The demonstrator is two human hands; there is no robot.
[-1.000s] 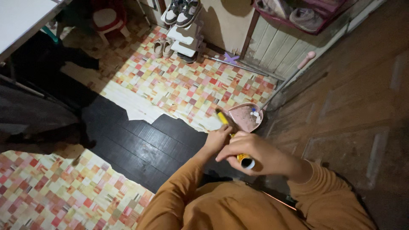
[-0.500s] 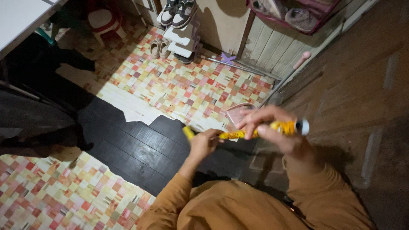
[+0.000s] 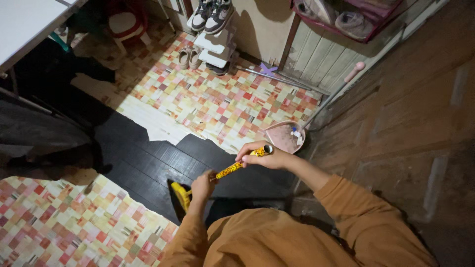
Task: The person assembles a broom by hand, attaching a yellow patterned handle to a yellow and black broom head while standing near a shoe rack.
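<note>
**A:** What's the layout here, big stuff first?

**B:** Dark plank floor [image 3: 143,163] with a checkered mat [image 3: 217,106] on it, then the pink dustpan [image 3: 286,136] lying near the wall, a few bits inside.

**A:** And the broom?

**B:** Yellow spotted broom [image 3: 230,170], long axis slanted: handle end up-right, head down-left on the dark floor, close to the person's body. Right hand [image 3: 264,158] has its grip closed around the top of the handle, left hand [image 3: 203,185] is clamped lower, nearer the head.

**A:** Dustpan relative to that?

**B:** Just past the right hand, up-right along the handle line. Right hand's nearer it.
</note>
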